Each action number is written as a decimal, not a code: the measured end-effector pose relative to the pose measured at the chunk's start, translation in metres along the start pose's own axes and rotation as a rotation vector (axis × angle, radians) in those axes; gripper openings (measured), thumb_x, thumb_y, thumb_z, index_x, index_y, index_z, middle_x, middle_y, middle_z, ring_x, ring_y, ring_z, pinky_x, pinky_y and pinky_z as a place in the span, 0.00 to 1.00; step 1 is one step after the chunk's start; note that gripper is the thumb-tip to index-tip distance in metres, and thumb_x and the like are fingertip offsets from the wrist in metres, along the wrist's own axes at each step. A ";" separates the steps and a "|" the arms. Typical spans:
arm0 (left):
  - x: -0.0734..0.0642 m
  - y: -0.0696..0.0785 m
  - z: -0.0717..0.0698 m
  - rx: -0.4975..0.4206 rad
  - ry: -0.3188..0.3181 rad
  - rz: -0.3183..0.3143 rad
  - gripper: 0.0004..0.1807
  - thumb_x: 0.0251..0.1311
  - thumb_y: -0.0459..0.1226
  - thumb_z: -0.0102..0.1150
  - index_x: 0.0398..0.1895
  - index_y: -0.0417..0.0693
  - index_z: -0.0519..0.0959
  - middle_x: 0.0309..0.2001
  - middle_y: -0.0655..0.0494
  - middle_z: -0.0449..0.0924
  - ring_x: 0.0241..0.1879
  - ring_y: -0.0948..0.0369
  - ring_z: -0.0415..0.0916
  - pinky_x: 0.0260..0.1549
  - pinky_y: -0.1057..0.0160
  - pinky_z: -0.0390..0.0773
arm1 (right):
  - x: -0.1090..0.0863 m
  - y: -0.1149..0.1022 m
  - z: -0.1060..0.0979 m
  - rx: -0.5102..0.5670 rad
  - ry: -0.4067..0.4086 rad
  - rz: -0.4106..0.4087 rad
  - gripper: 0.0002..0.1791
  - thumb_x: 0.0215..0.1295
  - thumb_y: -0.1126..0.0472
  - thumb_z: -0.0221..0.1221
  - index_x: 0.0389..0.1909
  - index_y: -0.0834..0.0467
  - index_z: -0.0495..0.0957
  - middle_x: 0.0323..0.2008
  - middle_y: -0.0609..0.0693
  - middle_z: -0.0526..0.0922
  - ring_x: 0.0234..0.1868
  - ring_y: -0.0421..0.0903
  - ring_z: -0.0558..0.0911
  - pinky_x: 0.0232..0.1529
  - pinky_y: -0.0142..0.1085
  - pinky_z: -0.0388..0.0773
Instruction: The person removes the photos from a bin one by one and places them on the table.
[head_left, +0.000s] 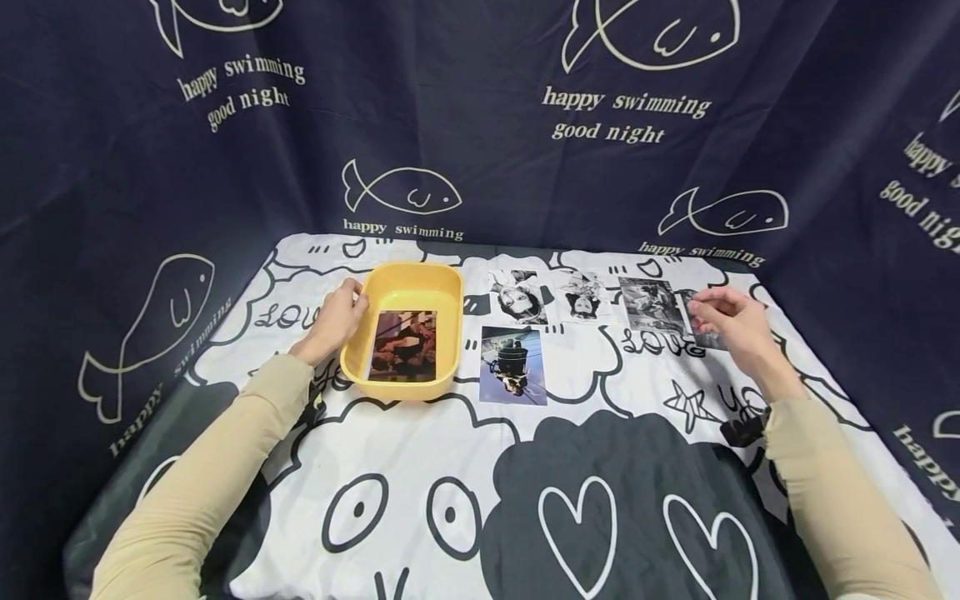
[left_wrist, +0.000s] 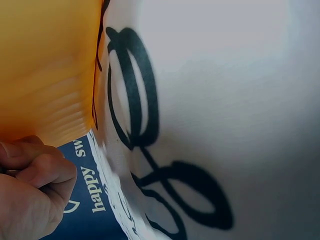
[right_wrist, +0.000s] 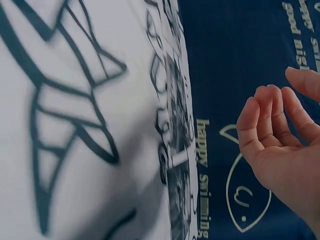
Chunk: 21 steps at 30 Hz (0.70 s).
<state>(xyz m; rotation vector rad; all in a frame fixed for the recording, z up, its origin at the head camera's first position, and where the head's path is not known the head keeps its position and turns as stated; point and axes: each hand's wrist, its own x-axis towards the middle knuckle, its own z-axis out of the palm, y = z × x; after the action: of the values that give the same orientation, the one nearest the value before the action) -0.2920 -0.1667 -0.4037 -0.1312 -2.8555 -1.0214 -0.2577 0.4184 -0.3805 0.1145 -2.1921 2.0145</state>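
Note:
My left hand grips the left rim of a yellow plastic tub; in the left wrist view its curled fingers are at the tub's edge. Inside the tub lies a dark reddish photo. My right hand hovers over a black-and-white photo at the right end of a row, hiding part of it. In the right wrist view its fingers are loosely bent, the thumb apart, with nothing between them.
Along the row lie more black-and-white photos: a face photo, another portrait and a darker photo. A colour photo lies just right of the tub. A patterned cloth covers the table; a dark blue curtain hangs behind.

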 end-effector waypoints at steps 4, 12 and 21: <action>0.000 0.000 0.000 0.001 -0.001 -0.002 0.13 0.72 0.37 0.38 0.48 0.35 0.67 0.34 0.38 0.78 0.28 0.53 0.76 0.23 0.65 0.75 | -0.009 -0.002 0.016 0.006 -0.072 -0.019 0.08 0.63 0.70 0.60 0.42 0.64 0.77 0.28 0.44 0.83 0.25 0.39 0.81 0.27 0.28 0.78; -0.001 -0.001 0.001 0.000 0.002 0.000 0.13 0.72 0.38 0.38 0.48 0.36 0.67 0.32 0.40 0.78 0.26 0.54 0.75 0.21 0.65 0.75 | -0.016 -0.005 0.055 -0.036 -0.189 -0.078 0.10 0.63 0.70 0.59 0.45 0.66 0.76 0.30 0.45 0.83 0.26 0.41 0.80 0.30 0.30 0.78; 0.001 -0.002 0.000 0.006 -0.004 -0.001 0.13 0.72 0.38 0.37 0.48 0.36 0.67 0.35 0.38 0.78 0.28 0.53 0.77 0.24 0.65 0.75 | -0.012 -0.013 0.104 -0.050 -0.304 -0.095 0.09 0.62 0.69 0.60 0.44 0.65 0.76 0.31 0.44 0.84 0.27 0.39 0.81 0.33 0.30 0.79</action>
<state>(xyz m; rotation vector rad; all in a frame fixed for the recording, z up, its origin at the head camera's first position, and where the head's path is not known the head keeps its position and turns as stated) -0.2931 -0.1682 -0.4049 -0.1311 -2.8620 -1.0137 -0.2510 0.3135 -0.3775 0.5415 -2.3567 2.0002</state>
